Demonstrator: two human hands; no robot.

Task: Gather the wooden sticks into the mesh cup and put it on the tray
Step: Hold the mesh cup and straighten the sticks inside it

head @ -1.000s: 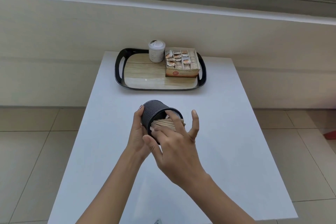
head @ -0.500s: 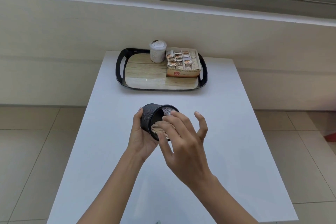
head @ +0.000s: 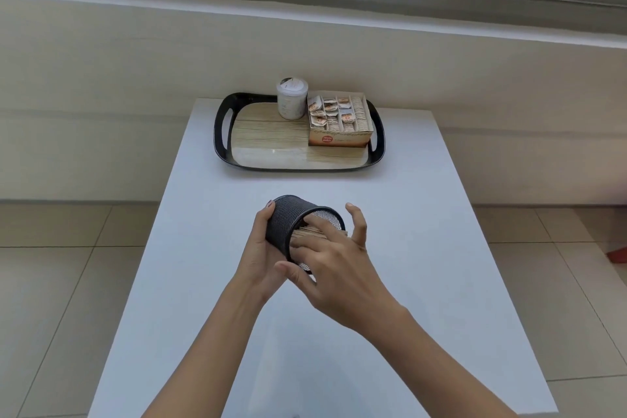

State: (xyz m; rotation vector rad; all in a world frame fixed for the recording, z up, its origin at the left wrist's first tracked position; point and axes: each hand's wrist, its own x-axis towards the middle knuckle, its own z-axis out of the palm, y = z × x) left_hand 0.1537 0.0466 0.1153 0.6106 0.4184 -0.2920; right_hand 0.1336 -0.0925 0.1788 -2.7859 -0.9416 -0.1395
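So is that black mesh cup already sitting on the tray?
No, the mesh cup is tilted in the left hand above the table, short of the tray.

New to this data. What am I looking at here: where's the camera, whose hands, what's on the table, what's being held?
There is no robot: a person works with bare hands, and the single wide-angle camera sits on their head, looking forward and down. That is why both forearms enter from the bottom edge.

The left hand grips a black mesh cup, tipped on its side with the mouth facing right. The right hand has its fingers at the mouth, on the wooden sticks lying inside.

All this is over a white table. At the far end sits a black-rimmed tray with a wood-grain base, carrying a white lidded tub and an open cardboard box of small packets. The tray's left part is free.
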